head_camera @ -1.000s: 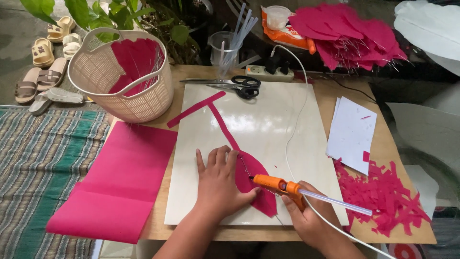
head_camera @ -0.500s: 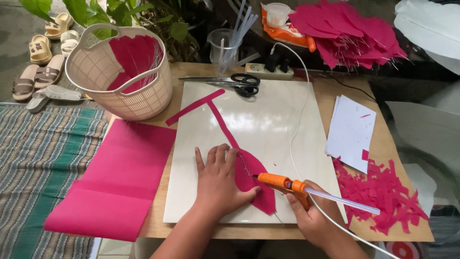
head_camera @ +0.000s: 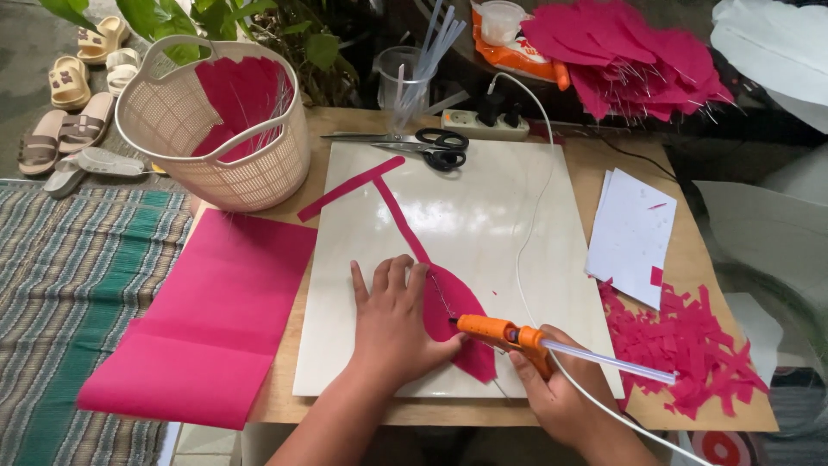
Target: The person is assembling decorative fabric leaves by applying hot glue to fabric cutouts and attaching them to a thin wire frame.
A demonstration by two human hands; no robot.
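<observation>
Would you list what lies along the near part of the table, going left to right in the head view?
Folded pink sheet → left hand → pink petal → orange glue gun → right hand → pink paper scraps.

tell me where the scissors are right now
The scissors lie at the far edge of the white board in the head view, between the clear cup of glue sticks and the power strip, right of the basket.

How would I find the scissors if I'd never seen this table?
Look at the big white board in the middle of the wooden table. At its far edge, the scissors lie flat. Their black handles and long silver blades set them apart from the pink paper strips nearby.
</observation>
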